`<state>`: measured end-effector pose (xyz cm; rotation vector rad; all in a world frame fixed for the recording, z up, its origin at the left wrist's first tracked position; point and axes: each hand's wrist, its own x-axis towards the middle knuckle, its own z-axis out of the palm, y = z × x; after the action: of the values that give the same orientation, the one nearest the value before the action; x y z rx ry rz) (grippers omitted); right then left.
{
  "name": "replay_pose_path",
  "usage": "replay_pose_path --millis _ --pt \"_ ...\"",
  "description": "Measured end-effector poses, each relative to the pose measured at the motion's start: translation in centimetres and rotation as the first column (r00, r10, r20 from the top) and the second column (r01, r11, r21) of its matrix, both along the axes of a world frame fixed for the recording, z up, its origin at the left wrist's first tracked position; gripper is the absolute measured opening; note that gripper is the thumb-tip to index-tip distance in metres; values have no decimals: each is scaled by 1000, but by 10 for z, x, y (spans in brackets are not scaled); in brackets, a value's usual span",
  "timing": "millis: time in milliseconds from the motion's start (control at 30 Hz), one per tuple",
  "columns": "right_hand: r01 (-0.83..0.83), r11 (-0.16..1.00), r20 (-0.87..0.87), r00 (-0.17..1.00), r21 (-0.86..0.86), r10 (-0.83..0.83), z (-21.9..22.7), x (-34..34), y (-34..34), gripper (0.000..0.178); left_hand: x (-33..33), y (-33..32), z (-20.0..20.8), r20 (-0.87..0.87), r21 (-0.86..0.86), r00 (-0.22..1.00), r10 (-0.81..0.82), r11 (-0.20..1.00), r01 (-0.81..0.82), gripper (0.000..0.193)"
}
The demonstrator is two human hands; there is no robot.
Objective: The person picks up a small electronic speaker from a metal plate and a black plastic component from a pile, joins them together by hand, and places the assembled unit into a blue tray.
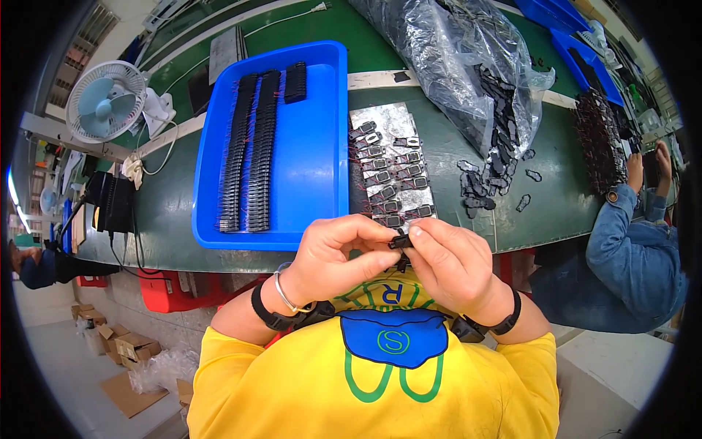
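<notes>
Close in front of my chest, my left hand and my right hand pinch one small black plastic part between their fingertips. Just beyond them lies a pale metal plate bearing several small black parts with thin dark red wires set in two columns. Left of it, a blue tray holds long, tightly packed rows of black pieces. To the right, loose flat black pieces spill from a clear plastic bag.
A small white fan stands at the left of the green bench, with a black adapter and cables nearby. At the right a person in a denim jacket works beside a pile of wired parts. Red stools are below the bench.
</notes>
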<state>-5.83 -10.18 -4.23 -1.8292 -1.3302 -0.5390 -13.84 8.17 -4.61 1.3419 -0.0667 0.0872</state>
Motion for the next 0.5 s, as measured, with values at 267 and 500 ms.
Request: replay_pose_path --millis 267,500 --pt "-15 1000 60 998 5 15 -6 -1 0 34 -1 -2 7 139 392 985 99 908 -147 17" --pt "-81 993 -277 955 86 102 5 2 2 34 2 7 7 282 477 958 46 860 -182 14"
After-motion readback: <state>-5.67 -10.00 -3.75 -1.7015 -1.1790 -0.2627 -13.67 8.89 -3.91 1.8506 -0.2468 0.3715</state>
